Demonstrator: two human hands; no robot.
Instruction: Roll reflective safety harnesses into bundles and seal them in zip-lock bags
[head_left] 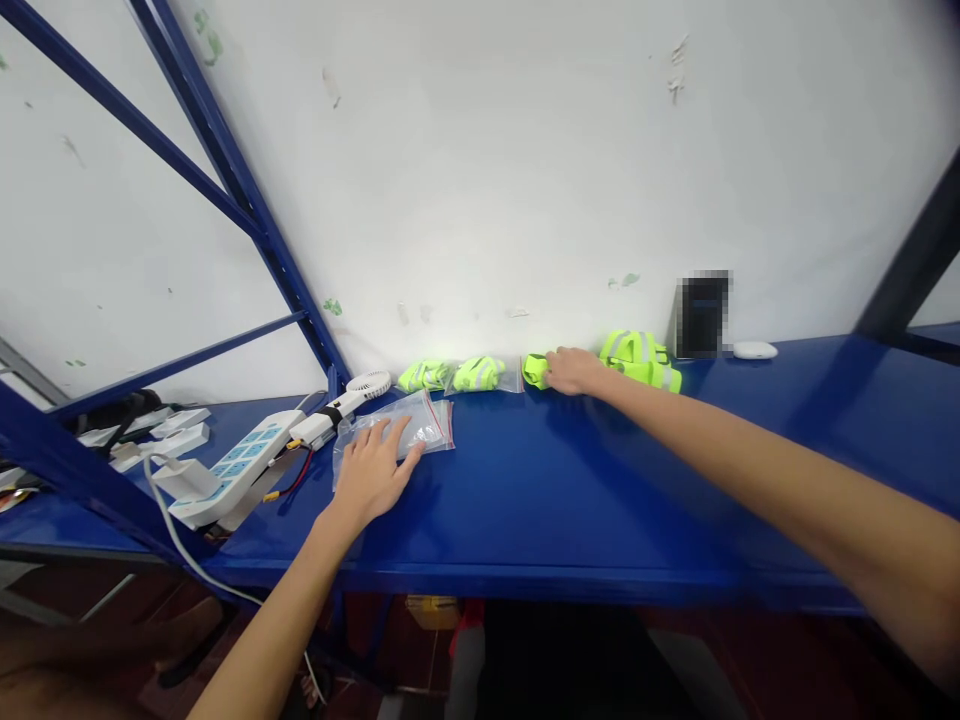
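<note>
My left hand point(373, 468) lies flat with fingers spread on a stack of clear zip bags point(427, 422) on the blue shelf point(570, 500). My right hand point(572, 370) reaches to the back by the wall, its fingers closed on a rolled neon-yellow reflective item point(535, 369). Two bagged neon-yellow items point(424, 375) point(480, 373) lie in a row to its left. A loose pile of neon-yellow reflective pieces point(642, 358) sits just right of my right hand.
A white power strip point(238, 466) with cables and a small white handheld fan point(352, 394) lie at the left. Blue rack struts point(247, 200) slant up the wall. A dark box point(702, 315) and a white oval object point(754, 350) stand at the back right.
</note>
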